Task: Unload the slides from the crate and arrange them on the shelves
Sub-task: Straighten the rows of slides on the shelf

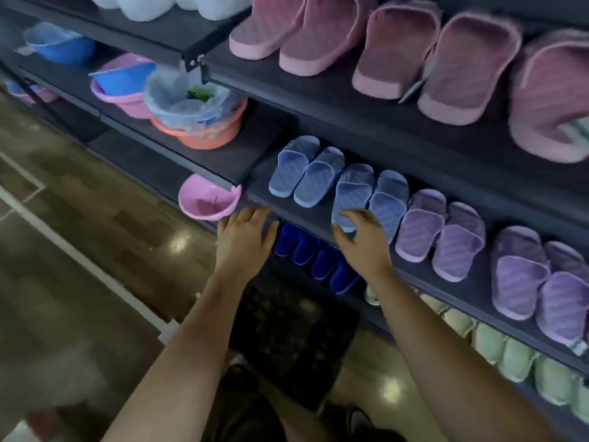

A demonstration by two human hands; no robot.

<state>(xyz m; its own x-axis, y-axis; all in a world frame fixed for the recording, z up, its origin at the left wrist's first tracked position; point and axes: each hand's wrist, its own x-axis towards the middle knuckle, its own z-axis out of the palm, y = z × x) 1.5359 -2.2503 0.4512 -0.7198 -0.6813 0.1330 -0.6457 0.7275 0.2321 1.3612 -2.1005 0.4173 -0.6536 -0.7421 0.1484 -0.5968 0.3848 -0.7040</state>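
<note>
Two hands: both bare, both reaching to the front edge of the middle shelf (446,291).
Left hand (245,240): fingers loosely spread and holding nothing. The fingertips are at the shelf's front-left corner, and blur hides whether they touch it.
Right hand (363,244): fingers spread with the thumb held wide. The fingertips lie on the heel of a blue slide (350,199) at the shelf's front edge, and nothing is gripped.
Blue slides (306,172): two pairs sit side by side at the left end of the middle shelf, toes toward the back. The touched slide belongs to the right-hand pair.
Purple slides (439,231): these continue the same row toward the right end of the shelf, just beside the blue ones.
Crate (287,330): dark, on the floor against the shelving, below and between the forearms. Its contents cannot be made out.
Dark blue slides (312,260): on the shelf below, between the two hands.
Pink basin (207,199): juts out just left of the left hand.
Pink slides (318,36): lined along the upper shelf.
Pale green slides (510,352): on the lowest shelf, toward the right.
</note>
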